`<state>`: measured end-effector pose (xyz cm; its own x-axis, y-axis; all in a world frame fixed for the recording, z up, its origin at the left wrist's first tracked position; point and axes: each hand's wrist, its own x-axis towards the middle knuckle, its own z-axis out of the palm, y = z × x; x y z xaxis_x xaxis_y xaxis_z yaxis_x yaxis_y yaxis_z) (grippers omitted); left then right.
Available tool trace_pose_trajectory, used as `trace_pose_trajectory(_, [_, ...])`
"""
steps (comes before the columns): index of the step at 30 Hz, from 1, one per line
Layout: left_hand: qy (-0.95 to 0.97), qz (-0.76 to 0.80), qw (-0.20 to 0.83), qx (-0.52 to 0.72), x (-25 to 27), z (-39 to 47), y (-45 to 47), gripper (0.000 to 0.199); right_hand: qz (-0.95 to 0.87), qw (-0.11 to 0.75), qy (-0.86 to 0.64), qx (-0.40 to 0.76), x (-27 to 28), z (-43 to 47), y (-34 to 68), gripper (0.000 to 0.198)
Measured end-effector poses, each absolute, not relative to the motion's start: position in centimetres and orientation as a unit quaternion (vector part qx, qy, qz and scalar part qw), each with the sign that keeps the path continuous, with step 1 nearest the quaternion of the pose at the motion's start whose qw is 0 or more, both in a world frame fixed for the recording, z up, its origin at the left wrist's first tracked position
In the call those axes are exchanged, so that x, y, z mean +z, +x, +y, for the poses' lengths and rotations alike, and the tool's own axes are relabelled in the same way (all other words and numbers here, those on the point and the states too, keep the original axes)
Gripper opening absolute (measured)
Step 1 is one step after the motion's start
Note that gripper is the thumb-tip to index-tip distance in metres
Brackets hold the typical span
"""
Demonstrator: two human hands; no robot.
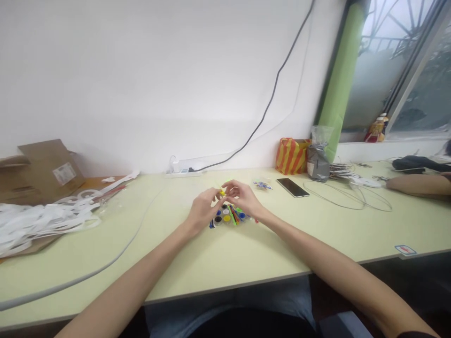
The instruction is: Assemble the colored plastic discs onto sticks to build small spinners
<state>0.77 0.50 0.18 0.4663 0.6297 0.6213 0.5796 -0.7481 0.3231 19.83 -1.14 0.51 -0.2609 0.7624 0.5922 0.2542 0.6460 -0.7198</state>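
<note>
Bare forearms nearest, reaching in over the pale green table. Left hand and right hand together pinching a small yellow piece just above the paint set. Most pots shut; brushes lying across them. Phone, cable, white strips around; white wall, window at right.

Small yellow piece btwn fingertips of left hand & right hand: too small to tell shape. Paint pots partly hidden behind hands. Other person's forearm cut off at right edge. Cardboard box cut off left.
</note>
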Motion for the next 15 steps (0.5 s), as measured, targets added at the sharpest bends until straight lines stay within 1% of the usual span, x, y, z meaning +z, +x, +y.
trace_pose_trajectory(2, [0.871, 0.332, -0.007, 0.363, 0.2, 0.3, 1.1, 0.020, -0.740, 0.475, -0.326, 0.348, 0.9, -1.7, 20.7, 0.035])
trace_pose_trajectory(4, [0.882, 0.319, -0.035, 0.346, 0.1, 0.1, 1.2, 0.018, -0.742, 0.452, -0.319, 0.380, 1.2, -2.0, 21.4, 0.032])
trace_pose_trajectory(7, [0.892, 0.306, -0.044, 0.329, 0.1, -0.3, 1.4, 0.016, -0.730, 0.484, -0.326, 0.355, 0.9, -2.3, 21.3, 0.024])
trace_pose_trajectory(11, [0.895, 0.289, -0.036, 0.339, 0.5, -0.6, 1.5, 0.016, -0.689, 0.540, -0.312, 0.370, -0.4, -2.3, 19.6, 0.033])
trace_pose_trajectory(15, [0.897, 0.265, -0.019, 0.355, 1.1, -0.5, 1.1, 0.009, -0.694, 0.549, -0.304, 0.353, -0.3, -2.6, 19.4, 0.026])
